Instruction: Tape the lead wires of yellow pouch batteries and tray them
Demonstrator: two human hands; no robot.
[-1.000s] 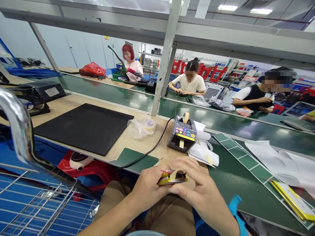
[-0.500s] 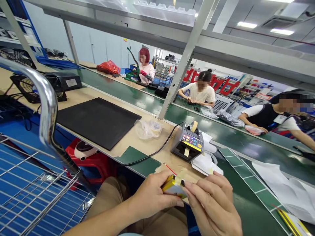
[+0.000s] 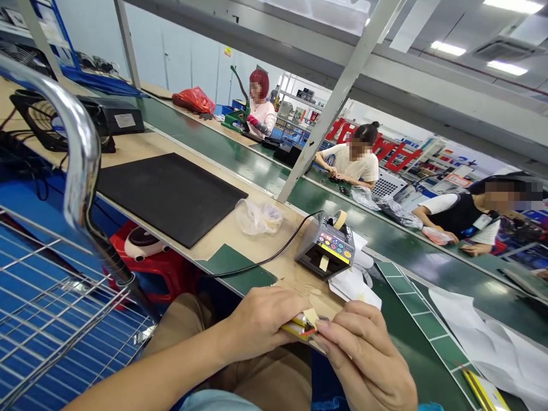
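Low in the head view, my left hand [image 3: 263, 317] is closed around a flat battery pack [image 3: 294, 329] with yellow edges. A short piece of cream tape [image 3: 311, 317] sits on the pack's end, beside a red wire [image 3: 308, 332]. The fingertips of my right hand [image 3: 368, 357] are pinched at that same end, against the tape and wire; exactly what lies between them is partly hidden. Beyond my hands stands a tape dispenser [image 3: 327, 246] with a strip sticking out of its front. Another yellow-edged battery pack [image 3: 483, 391] lies at the lower right.
A black mat [image 3: 173, 197] and a crumpled plastic bag [image 3: 258, 217] lie on the bench. White paper [image 3: 479, 325] covers part of the right side. A chrome cart frame [image 3: 81, 154] rises at the left. A slanted post [image 3: 319, 128] stands ahead; several people work across the conveyor.
The battery pack has turned in my hands, its broad face now out of sight. The red wire, earlier pointing up and away, now lies at the end near my right fingertips.
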